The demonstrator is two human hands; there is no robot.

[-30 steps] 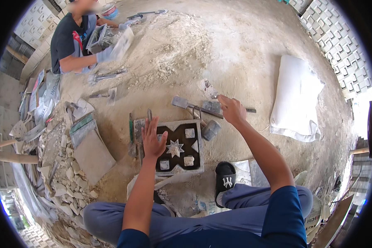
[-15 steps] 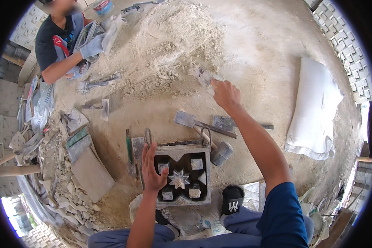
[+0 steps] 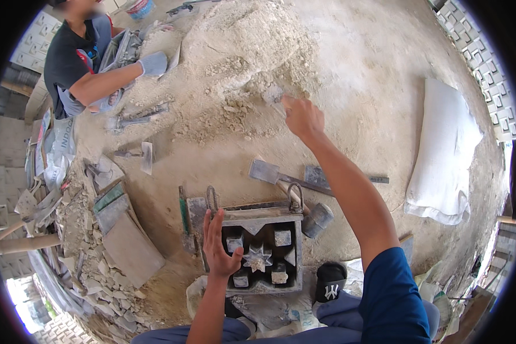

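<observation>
- Mold (image 3: 264, 222): on ground, in front of person.
- Left hand (image 3: 221, 255): upright over mold's left edge, fingers extended, holding nothing; contact unclear.
- Right hand (image 3: 305, 119): stretched well beyond mold, closed around trowel (image 3: 273, 94).
- Trowel blade: at sand pile (image 3: 249, 46), beyond mold.

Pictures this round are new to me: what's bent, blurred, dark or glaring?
In the head view, the patterned wall at right bends along the black border; the gap at lower left is washed-out white; the tool in the right hand looks blurred; the mould is dark inside.
</observation>
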